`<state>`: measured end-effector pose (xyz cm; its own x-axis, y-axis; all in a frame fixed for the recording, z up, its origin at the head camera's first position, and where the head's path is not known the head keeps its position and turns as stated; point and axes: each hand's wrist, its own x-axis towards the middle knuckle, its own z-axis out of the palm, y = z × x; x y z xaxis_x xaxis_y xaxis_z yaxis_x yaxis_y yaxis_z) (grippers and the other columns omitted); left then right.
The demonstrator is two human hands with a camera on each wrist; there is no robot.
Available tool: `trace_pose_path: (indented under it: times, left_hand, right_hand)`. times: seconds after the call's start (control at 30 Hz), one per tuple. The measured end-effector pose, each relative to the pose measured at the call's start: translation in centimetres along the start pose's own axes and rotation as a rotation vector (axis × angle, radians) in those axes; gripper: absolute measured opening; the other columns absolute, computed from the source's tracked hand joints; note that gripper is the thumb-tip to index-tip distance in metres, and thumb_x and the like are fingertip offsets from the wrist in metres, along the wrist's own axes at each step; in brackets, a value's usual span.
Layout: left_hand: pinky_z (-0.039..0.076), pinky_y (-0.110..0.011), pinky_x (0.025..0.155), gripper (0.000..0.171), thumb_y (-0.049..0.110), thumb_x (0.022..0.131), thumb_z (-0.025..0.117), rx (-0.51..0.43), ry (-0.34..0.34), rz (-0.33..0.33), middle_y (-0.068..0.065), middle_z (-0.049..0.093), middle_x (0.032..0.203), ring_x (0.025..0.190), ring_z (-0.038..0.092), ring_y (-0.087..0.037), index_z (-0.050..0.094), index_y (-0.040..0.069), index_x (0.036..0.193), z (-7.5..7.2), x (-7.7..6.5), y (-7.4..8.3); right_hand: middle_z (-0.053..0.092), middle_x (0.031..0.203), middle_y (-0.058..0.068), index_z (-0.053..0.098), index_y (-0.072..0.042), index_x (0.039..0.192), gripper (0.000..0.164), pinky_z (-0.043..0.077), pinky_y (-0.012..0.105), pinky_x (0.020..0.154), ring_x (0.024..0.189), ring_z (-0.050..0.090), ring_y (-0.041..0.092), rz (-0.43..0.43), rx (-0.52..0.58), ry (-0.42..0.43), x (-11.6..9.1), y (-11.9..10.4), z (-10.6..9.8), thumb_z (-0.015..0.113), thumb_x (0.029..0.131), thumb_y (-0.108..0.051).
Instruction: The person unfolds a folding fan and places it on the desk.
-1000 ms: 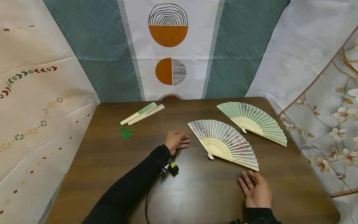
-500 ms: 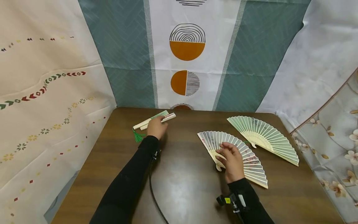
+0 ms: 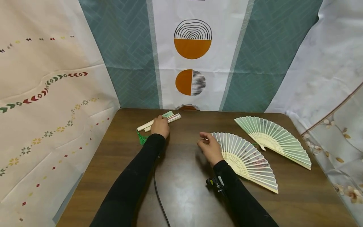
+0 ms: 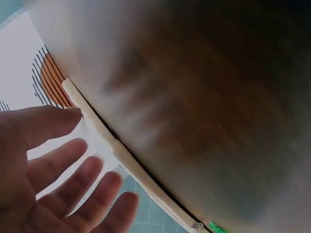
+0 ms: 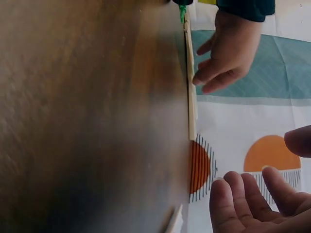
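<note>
Two folded hand fans lie side by side at the back left: one with a green panel point(image 3: 145, 125) and a green tassel point(image 3: 142, 138), and a pale one with a printed panel point(image 3: 174, 118). My left hand point(image 3: 160, 126) is over them, hiding their middles. In the left wrist view its thumb tip is right at a folded fan's edge point(image 4: 141, 174), the other fingers spread and loosely bent. My right hand point(image 3: 210, 148) hovers left of the spread white fan point(image 3: 248, 157), overlapping its handle end. Its fingers point(image 5: 243, 194) are loosely bent around nothing.
A spread green fan point(image 3: 275, 137) lies behind and right of the white one. The brown table point(image 3: 181, 195) meets a patterned cloth backdrop point(image 3: 241, 88) at its back edge. A black cable point(image 3: 159, 198) runs beside the left arm.
My left hand has moved back and left from mid-table onto the folded fans. My right hand has risen from the front right, crossed the white fan and moved left. The view has shifted.
</note>
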<state>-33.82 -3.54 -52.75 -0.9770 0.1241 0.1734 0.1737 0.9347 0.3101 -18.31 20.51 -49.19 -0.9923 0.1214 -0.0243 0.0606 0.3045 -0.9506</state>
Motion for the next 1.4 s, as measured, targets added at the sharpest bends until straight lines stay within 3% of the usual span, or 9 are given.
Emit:
trace_pose_path:
  times: [0.17, 0.27, 0.5, 0.67, 0.8, 0.93, 1.17, 1.27, 1.4]
  left_hand:
    - [0.067, -0.060, 0.107, 0.034, 0.006, 0.114, 0.064, 0.029, -0.126, -0.042, -0.027, 0.066, 0.148, 0.138, 0.063, -0.049, 0.069, -0.004, 0.145, -3.2, -1.5, 2.4]
    - [0.066, -0.059, 0.111, 0.034, 0.006, 0.115, 0.059, 0.037, -0.161, -0.062, -0.032, 0.061, 0.151, 0.143, 0.058, -0.051, 0.065, -0.009, 0.145, -3.5, -1.5, 2.7]
    - [0.069, -0.060, 0.089, 0.020, 0.004, 0.111, 0.061, 0.067, -0.090, -0.064, -0.034, 0.060, 0.134, 0.120, 0.062, -0.051, 0.077, -0.007, 0.117, -1.3, -0.4, 0.8]
    - [0.066, -0.065, 0.106, 0.028, 0.006, 0.117, 0.054, 0.061, -0.180, -0.101, -0.034, 0.062, 0.143, 0.136, 0.060, -0.053, 0.072, -0.008, 0.133, -3.9, -1.4, 2.2]
    - [0.069, -0.066, 0.098, 0.029, 0.011, 0.117, 0.056, 0.048, -0.191, -0.074, -0.032, 0.073, 0.133, 0.125, 0.070, -0.055, 0.072, -0.006, 0.134, -1.6, 0.0, 0.5]
    - [0.071, -0.061, 0.079, 0.019, 0.017, 0.112, 0.065, 0.071, -0.251, -0.040, -0.024, 0.080, 0.114, 0.101, 0.078, -0.047, 0.078, 0.003, 0.110, 1.9, 1.9, -2.0]
    - [0.062, -0.041, 0.065, 0.033, 0.032, 0.102, 0.088, 0.045, -0.335, 0.047, -0.002, 0.075, 0.084, 0.079, 0.074, -0.023, 0.071, 0.019, 0.076, 4.0, 2.2, -3.7]
    - [0.050, -0.034, 0.060, 0.046, 0.033, 0.104, 0.086, -0.069, -0.304, 0.099, 0.005, 0.058, 0.067, 0.065, 0.060, -0.018, 0.061, 0.022, 0.066, 3.2, 0.9, -3.2]
    - [0.052, -0.035, 0.068, 0.031, 0.027, 0.108, 0.081, -0.290, -0.323, 0.119, 0.002, 0.068, 0.078, 0.072, 0.062, -0.018, 0.075, 0.017, 0.080, -1.8, -2.6, 0.7]
  right_hand:
    - [0.065, 0.157, 0.027, 0.062, 0.004, 0.153, 0.048, 0.055, 0.025, 0.088, 0.139, 0.068, 0.044, 0.002, 0.015, -0.016, -0.6, -0.2, 0.1, 0.066, 0.107, -0.008]
    - [0.065, 0.156, 0.029, 0.063, 0.005, 0.152, 0.046, 0.056, 0.027, 0.087, 0.139, 0.067, 0.044, -0.013, 0.034, -0.024, -0.8, -0.4, 0.1, 0.066, 0.108, -0.009]
    - [0.066, 0.152, 0.031, 0.065, 0.004, 0.148, 0.042, 0.063, 0.037, 0.083, 0.134, 0.068, 0.044, -0.009, 0.067, -0.025, -0.9, -0.9, 0.2, 0.066, 0.108, -0.008]
    - [0.067, 0.151, 0.032, 0.065, 0.006, 0.147, 0.041, 0.062, 0.037, 0.083, 0.132, 0.069, 0.043, 0.002, 0.075, -0.022, -0.8, -0.8, 0.1, 0.066, 0.108, -0.006]
    - [0.066, 0.151, 0.033, 0.064, 0.008, 0.146, 0.040, 0.059, 0.033, 0.083, 0.132, 0.067, 0.043, -0.004, 0.091, -0.027, -0.7, -0.7, 0.1, 0.065, 0.108, -0.004]
    - [0.066, 0.149, 0.034, 0.064, 0.010, 0.145, 0.039, 0.057, 0.027, 0.083, 0.131, 0.067, 0.043, -0.007, 0.100, -0.028, -0.5, -0.5, 0.3, 0.064, 0.108, -0.003]
    - [0.069, 0.146, 0.034, 0.066, 0.011, 0.142, 0.038, 0.053, 0.020, 0.084, 0.129, 0.070, 0.039, 0.009, 0.095, -0.026, -0.5, 0.1, 0.6, 0.066, 0.107, -0.003]
    - [0.070, 0.145, 0.034, 0.066, 0.011, 0.141, 0.037, 0.053, 0.021, 0.086, 0.129, 0.069, 0.039, 0.004, 0.104, -0.027, -0.6, 0.0, 0.5, 0.067, 0.107, -0.002]
    - [0.069, 0.146, 0.034, 0.066, 0.011, 0.141, 0.036, 0.054, 0.023, 0.093, 0.133, 0.068, 0.041, -0.007, 0.121, -0.032, -0.7, -0.2, 0.3, 0.066, 0.108, -0.002]
